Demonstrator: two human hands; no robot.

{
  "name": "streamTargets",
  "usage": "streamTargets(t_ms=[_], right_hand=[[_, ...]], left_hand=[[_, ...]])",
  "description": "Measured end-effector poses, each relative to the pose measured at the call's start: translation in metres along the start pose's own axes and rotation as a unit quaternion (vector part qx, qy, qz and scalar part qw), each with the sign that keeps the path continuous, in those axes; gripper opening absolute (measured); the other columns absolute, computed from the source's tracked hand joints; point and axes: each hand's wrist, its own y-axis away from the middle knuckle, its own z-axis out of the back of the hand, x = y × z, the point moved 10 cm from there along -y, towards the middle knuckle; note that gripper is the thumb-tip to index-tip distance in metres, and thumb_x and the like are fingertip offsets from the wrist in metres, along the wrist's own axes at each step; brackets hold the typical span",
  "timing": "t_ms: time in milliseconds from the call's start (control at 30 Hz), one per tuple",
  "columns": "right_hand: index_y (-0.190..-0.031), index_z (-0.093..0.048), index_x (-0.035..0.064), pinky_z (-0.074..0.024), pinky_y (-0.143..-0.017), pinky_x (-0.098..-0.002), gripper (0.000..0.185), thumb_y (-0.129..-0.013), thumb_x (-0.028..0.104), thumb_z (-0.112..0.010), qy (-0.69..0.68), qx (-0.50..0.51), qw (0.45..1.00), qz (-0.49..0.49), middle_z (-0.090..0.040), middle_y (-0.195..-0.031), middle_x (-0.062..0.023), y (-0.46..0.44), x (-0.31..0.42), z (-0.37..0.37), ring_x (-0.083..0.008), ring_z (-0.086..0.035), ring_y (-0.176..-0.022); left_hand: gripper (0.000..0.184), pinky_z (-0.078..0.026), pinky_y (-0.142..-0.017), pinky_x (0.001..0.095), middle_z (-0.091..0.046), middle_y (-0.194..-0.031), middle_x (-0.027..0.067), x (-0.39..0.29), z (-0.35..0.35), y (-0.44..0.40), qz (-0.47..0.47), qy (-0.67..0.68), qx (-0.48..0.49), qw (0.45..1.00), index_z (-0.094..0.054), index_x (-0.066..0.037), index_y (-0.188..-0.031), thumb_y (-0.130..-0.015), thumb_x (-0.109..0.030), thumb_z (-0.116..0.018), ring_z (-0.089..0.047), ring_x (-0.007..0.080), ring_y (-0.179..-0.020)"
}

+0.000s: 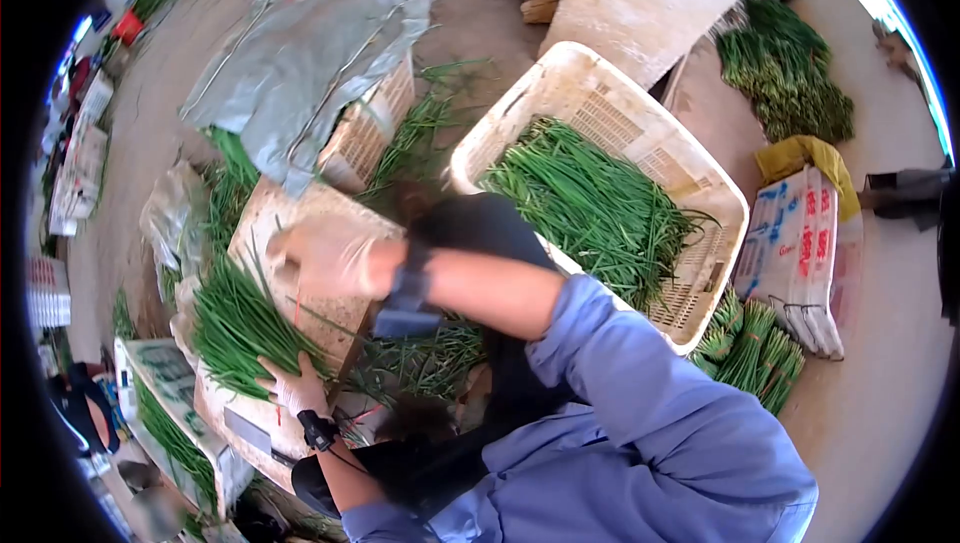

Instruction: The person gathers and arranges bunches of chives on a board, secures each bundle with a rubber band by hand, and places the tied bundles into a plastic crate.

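My left hand (pixel 297 386), in a pale glove with a dark band at its wrist, rests against the lower edge of a loose bunch of long green stalks (pixel 235 328), its fingers spread over them. The bunch lies across a worn, speckled board (pixel 330 288). Above the board is my right hand (pixel 335 253), gloved and blurred by motion, with its fingers curled together. Whatever those fingers hold is too blurred to make out. Thin stalks and a red strand show near it.
A cream plastic crate (pixel 715 183) holds more green stalks. Tied bundles (pixel 755 348) lie beside it. Grey sheeting (pixel 300 73) covers a crate near the upper left. A white box (pixel 795 243) stands at right. Another tray (pixel 165 373) of stalks stands at lower left.
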Motion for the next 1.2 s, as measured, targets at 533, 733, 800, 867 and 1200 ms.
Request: streamTargets(t_ms=[533,733,800,867,1200], right_hand=[[-0.128,-0.069,0.0057,-0.0541,-0.103,-0.0453,0.054,-0.086,0.039,-0.076,0.220,-0.002,0.857,-0.466,-0.072,-0.128,-0.0205,0.315,-0.461,0.215,-0.0370,-0.067,-0.122],[-0.154,-0.045,0.0025,-0.0511,-0.110,-0.0457,0.083,-0.089,0.040,-0.081,0.263,0.034,0.813,-0.519,-0.059,-0.147,-0.0225,0.277,-0.502,0.179,-0.0385,-0.058,-0.134],[-0.156,-0.040,0.0014,-0.0532,-0.108,-0.0456,0.085,-0.090,0.037,-0.080,0.303,0.065,0.781,-0.542,-0.054,-0.153,-0.0198,0.277,-0.526,0.169,-0.0352,-0.054,-0.140],[-0.150,-0.049,0.0026,-0.0547,-0.105,-0.0439,0.071,-0.091,0.031,-0.077,0.334,0.075,0.752,-0.563,-0.061,-0.146,-0.0178,0.273,-0.528,0.172,-0.0333,-0.057,-0.137],[-0.124,-0.070,0.0127,-0.0579,-0.093,-0.0414,0.038,-0.086,0.017,-0.073,0.342,0.045,0.749,-0.565,-0.077,-0.119,-0.0146,0.257,-0.545,0.163,-0.0295,-0.073,-0.115]], left_hand=[[0.089,-0.050,-0.106,0.0455,-0.051,-0.157,0.0266,-0.004,0.060,0.061,0.011,0.132,-0.026,0.991,-0.029,-0.001,-0.166,-0.099,-0.039,-0.073,-0.060,0.0402,-0.133],[0.079,-0.025,-0.127,0.0413,-0.034,-0.169,0.0212,0.011,0.081,0.096,-0.023,0.203,-0.025,0.979,-0.025,-0.001,-0.167,-0.104,-0.019,-0.067,-0.035,0.0310,-0.153],[0.075,-0.026,-0.127,0.0418,-0.034,-0.168,0.0213,0.062,0.065,0.094,-0.040,0.242,-0.043,0.968,-0.028,-0.001,-0.166,-0.103,-0.012,-0.065,-0.036,0.0302,-0.152],[0.073,-0.030,-0.125,0.0417,-0.037,-0.166,0.0218,0.096,0.054,0.096,-0.047,0.309,-0.044,0.949,-0.029,0.000,-0.166,-0.102,-0.008,-0.064,-0.039,0.0302,-0.150],[0.071,-0.036,-0.120,0.0415,-0.045,-0.159,0.0199,0.091,0.043,0.109,-0.040,0.242,-0.039,0.969,-0.038,0.003,-0.160,-0.097,-0.007,-0.069,-0.044,0.0307,-0.145]])
